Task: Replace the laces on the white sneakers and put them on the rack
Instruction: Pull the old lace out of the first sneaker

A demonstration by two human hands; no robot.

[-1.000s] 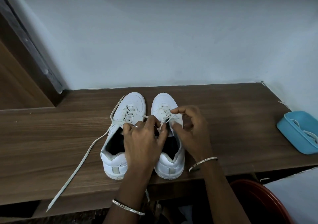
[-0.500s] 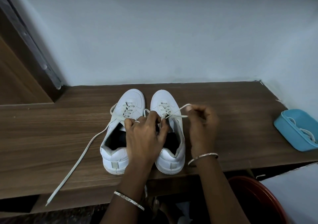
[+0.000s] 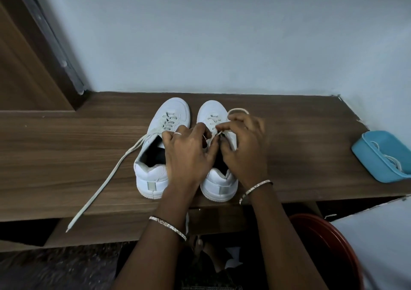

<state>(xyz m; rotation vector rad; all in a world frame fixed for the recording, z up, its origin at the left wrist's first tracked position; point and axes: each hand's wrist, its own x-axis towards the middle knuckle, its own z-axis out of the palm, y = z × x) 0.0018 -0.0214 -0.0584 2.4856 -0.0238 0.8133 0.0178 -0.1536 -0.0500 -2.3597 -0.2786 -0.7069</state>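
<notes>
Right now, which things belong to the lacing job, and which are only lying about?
Job: left sneaker, right sneaker, lace, left hand, right hand, blue tray of laces, probably.
Lying about: red basin, wooden door.

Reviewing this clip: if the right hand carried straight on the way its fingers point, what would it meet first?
Probably the left hand, whose fingertips sit just beyond the lace pinched by the right hand over the right sneaker; depth is unclear.

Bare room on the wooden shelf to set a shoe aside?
Widest: shelf between right sneaker and blue tray. Also far left, beyond the loose lace. Crowded over the right sneaker: left hand and right hand work its lace.
</notes>
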